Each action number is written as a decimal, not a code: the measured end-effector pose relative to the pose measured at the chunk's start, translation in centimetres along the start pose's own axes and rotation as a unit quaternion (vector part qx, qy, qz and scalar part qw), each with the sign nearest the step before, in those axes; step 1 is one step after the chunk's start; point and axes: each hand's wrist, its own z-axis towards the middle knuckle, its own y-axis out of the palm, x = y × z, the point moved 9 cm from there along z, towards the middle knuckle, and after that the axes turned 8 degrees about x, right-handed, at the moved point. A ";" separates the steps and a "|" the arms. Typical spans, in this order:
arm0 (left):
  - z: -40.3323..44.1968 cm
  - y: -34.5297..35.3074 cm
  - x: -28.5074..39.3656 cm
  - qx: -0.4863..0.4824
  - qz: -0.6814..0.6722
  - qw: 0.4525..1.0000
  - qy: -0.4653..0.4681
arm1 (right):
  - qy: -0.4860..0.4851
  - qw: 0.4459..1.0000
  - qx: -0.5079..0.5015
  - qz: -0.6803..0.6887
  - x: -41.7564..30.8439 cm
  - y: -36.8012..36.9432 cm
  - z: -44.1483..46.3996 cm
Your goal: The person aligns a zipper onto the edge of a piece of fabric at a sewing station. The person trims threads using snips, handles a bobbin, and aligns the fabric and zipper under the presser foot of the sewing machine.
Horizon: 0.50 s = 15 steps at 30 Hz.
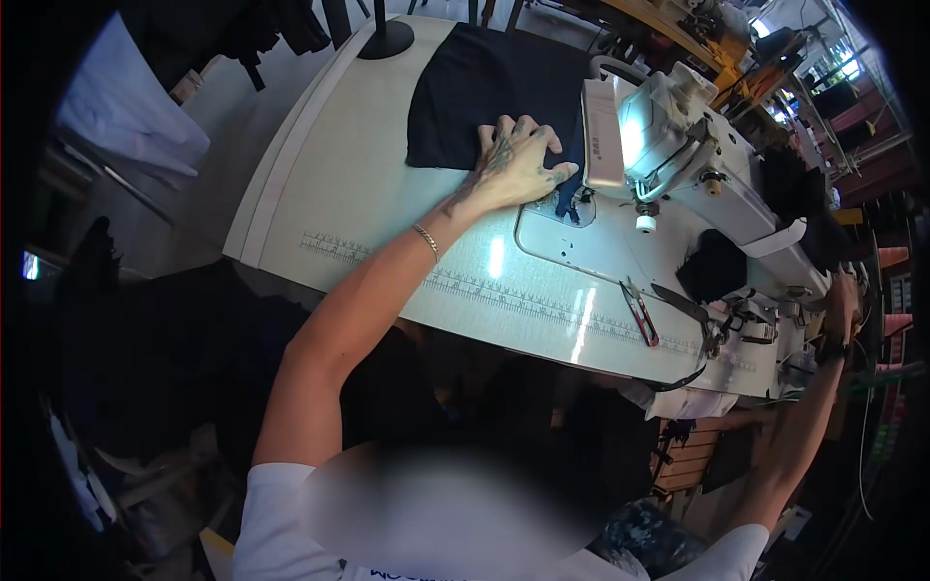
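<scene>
My left hand point(523, 167) lies on a dark navy piece of fabric point(489, 82), fingers spread and slightly bent, thumb pointing toward the needle area. The fabric runs under the head of a white sewing machine point(678, 145), whose lamp is lit. Part of the fabric lies over the needle plate point(581, 211), and the machine head hides the needle itself. Far to the right, my right hand point(843, 305) reaches to the end of the machine. Its fingers are mostly hidden and dim, so their grip does not show.
Red-handled thread snips point(639, 315) lie on the machine table point(329, 184), near a printed ruler strip. A dark cloth bundle point(714, 266) sits under the machine arm. A round black stand base point(386, 41) stands at the far edge. Thread spools point(893, 290) line the right side.
</scene>
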 end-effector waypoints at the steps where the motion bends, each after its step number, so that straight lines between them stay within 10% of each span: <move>1: 0.0 -0.1 0.1 0.012 0.003 1.000 -0.001 | -0.175 0.954 -0.015 -0.243 3.6 -1.3 5.3; 2: 0.0 -0.2 0.3 0.012 0.003 1.000 0.003 | -0.332 0.821 -0.029 -0.464 3.4 5.1 8.1; 8: -0.8 0.0 0.3 0.009 -0.009 1.000 0.020 | -0.112 0.975 0.189 0.016 -10.2 11.3 -9.8; 10: -0.9 -0.2 0.8 0.025 -0.013 0.999 0.016 | -0.113 0.955 0.273 0.025 -8.4 11.9 -11.2; 12: -0.9 -0.3 0.5 0.006 -0.044 0.999 -0.019 | -0.106 0.913 0.246 0.309 -8.3 13.4 -11.2; 15: -0.2 -0.8 -0.4 0.031 -0.054 0.997 -0.049 | -0.135 0.925 0.291 0.203 -11.3 11.5 -14.3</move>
